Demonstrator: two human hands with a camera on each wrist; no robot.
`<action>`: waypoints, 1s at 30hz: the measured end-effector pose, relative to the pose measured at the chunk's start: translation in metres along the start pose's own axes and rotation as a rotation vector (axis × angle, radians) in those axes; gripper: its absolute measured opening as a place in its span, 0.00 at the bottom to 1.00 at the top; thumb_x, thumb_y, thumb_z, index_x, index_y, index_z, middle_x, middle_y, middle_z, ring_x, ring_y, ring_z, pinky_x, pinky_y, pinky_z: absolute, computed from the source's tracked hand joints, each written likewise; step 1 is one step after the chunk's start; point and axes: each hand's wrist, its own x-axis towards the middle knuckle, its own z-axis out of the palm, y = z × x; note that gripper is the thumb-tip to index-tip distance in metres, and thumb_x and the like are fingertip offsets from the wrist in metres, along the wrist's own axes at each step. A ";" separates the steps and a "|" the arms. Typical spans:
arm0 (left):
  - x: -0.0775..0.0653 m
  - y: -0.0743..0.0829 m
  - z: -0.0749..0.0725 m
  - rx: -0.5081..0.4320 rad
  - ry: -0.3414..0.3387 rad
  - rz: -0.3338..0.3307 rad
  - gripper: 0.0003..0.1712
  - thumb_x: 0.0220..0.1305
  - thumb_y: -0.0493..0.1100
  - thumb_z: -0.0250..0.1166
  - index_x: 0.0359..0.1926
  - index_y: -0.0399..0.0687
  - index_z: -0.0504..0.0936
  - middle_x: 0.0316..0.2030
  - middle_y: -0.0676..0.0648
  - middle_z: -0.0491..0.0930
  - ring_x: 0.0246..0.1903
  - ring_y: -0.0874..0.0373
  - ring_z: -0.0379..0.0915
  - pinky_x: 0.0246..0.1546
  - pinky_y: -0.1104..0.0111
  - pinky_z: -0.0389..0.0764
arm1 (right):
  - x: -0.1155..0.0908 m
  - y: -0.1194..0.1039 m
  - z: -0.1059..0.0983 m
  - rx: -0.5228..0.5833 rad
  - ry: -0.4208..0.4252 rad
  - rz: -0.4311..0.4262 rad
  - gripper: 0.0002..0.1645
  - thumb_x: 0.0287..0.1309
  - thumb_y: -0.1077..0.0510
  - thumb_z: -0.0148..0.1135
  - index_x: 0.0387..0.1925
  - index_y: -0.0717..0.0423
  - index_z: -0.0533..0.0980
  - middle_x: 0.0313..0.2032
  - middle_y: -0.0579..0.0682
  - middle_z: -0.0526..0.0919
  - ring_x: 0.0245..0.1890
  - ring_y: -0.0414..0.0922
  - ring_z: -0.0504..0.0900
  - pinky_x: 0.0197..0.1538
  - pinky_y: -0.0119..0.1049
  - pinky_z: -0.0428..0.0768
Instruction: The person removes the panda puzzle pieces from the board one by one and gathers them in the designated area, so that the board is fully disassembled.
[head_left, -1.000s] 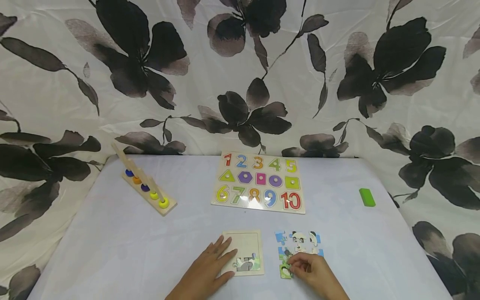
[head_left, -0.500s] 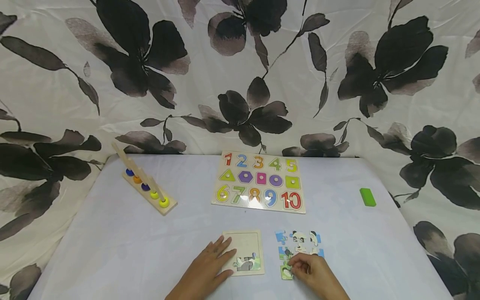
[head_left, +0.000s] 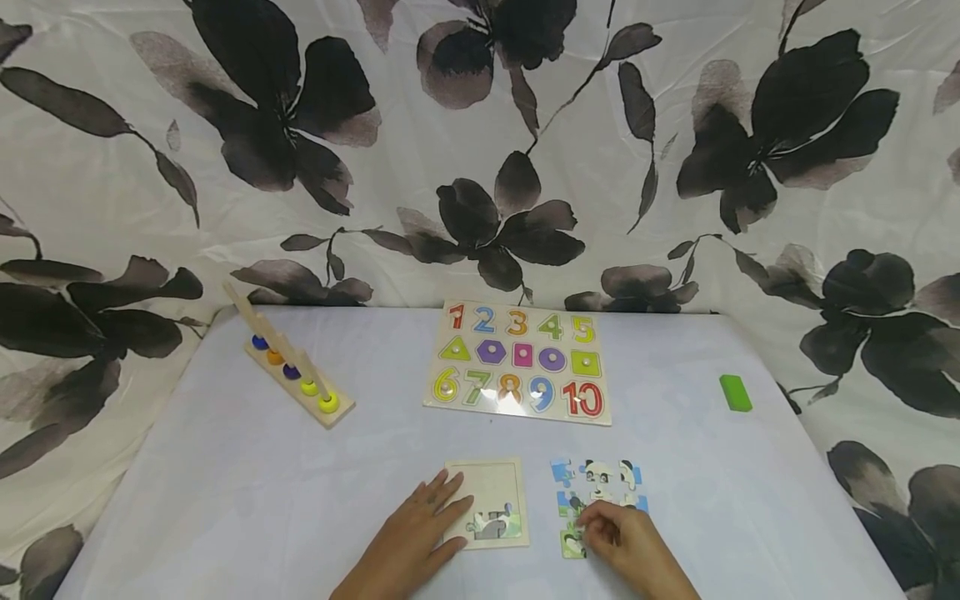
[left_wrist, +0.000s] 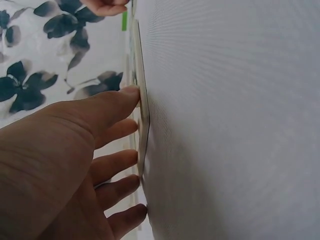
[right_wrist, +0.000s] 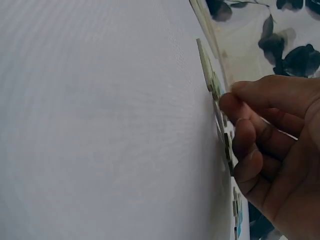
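Note:
My left hand (head_left: 416, 533) lies with fingers spread over the left side of a small wooden jigsaw tray (head_left: 487, 483). In the left wrist view, the thumb and fingertips touch the edge of the tray (left_wrist: 142, 100). Grey, white and green pieces (head_left: 495, 525) sit in the tray's lower right. To the right, my right hand (head_left: 626, 537) pinches a green puzzle piece (head_left: 572, 545) at its upper right with thumb and forefinger, low over the table. Beyond those fingers lie loose panda puzzle pieces (head_left: 600, 473), some partly hidden by the hand.
A wooden number-and-shape board (head_left: 517, 408) lies at the back middle. On the left stands a wooden peg stacker (head_left: 296, 375) with coloured rings. A green block (head_left: 735, 393) rests at far right on the white-covered table (head_left: 390, 450). Floral cloth (head_left: 465, 142) hangs behind.
The green puzzle piece has shifted very slightly toward the right with my right fingers. My left hand stays in place on the tray.

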 end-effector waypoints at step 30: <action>0.000 0.015 0.023 0.054 -0.045 0.216 0.34 0.61 0.74 0.48 0.60 0.66 0.77 0.71 0.34 0.55 0.66 0.22 0.44 0.58 0.34 0.61 | 0.058 -0.048 0.063 -0.113 -0.027 -0.196 0.10 0.55 0.66 0.63 0.32 0.48 0.85 0.34 0.34 0.78 0.35 0.32 0.68 0.39 0.28 0.73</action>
